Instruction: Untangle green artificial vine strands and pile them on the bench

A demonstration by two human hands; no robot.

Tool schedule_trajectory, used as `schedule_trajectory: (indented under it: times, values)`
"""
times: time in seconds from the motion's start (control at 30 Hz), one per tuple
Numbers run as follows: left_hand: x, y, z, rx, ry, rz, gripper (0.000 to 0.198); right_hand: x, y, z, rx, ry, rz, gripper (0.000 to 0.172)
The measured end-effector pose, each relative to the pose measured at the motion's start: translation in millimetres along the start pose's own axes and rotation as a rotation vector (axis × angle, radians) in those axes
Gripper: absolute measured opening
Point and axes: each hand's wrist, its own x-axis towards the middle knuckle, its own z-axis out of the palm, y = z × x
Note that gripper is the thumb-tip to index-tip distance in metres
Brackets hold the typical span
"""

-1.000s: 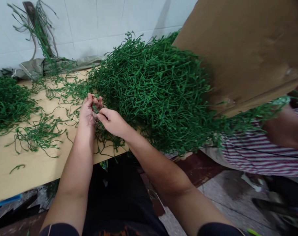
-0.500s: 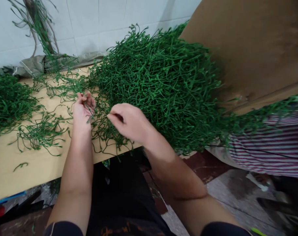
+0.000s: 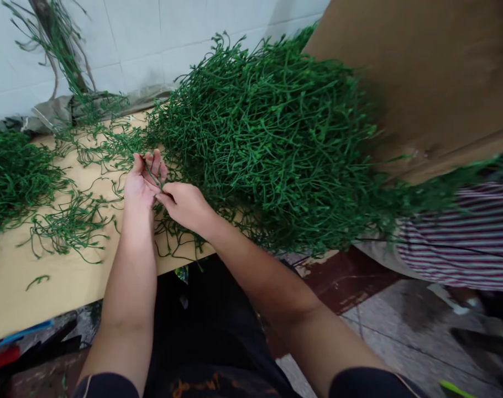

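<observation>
My left hand (image 3: 146, 179) is turned palm up over the board, its thumb and curled fingers closed on a thin green stem (image 3: 151, 173), which looks like artificial plant material. At the lower end of that stem, beside the left palm, my right hand (image 3: 185, 204) has thumb and forefinger pinched together on it. Right of both hands rises a big heap of green stems (image 3: 268, 138) with small budded tips. A smaller loose bunch of stems (image 3: 71, 224) lies on the board left of my left wrist.
The tan board (image 3: 69, 282) ends close to my lap. Another green pile (image 3: 15, 171) is at far left, a stem-hung post (image 3: 56, 44) behind. A brown cardboard sheet (image 3: 417, 83) leans at right, above striped cloth (image 3: 462, 237). A tiled wall (image 3: 139, 33) stands behind.
My right hand has moved left from beside the heap to my left palm and now pinches the stem there. My left hand has stayed nearly in place, holding the stem.
</observation>
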Motion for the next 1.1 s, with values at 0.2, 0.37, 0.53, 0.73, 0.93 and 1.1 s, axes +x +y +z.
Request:
schedule_trajectory:
  times: [0.2, 0.37, 0.53, 0.73, 0.93, 1.1]
  values:
    - [0, 5, 4.0, -0.172, 0.111, -0.066, 0.035, -16, -2, -3, 0.111, 0.024, -0.118, 0.025]
    - [-4, 0, 2.4, -0.102, 0.061, -0.085, 0.033, -27, -8, -9, 0.138, 0.054, -0.154, 0.028]
    - [-5, -3, 3.1, 0.104, 0.094, 0.012, 0.023, -29, 0, -27, 0.108, -0.018, -0.124, 0.026]
    - [-7, -7, 5.4, 0.444, -0.178, -0.027, 0.027, -1, 24, -61, -0.012, 0.401, 0.010, 0.033]
    - [-10, -12, 1.1, 0.543, -0.325, -0.034, 0.028, 33, 27, -40, -0.036, 0.169, 0.064, 0.022]
    - [-10, -2, 0.1, 0.413, -0.302, -0.138, 0.024, 26, 28, -33, -0.093, 0.282, 0.034, 0.024]
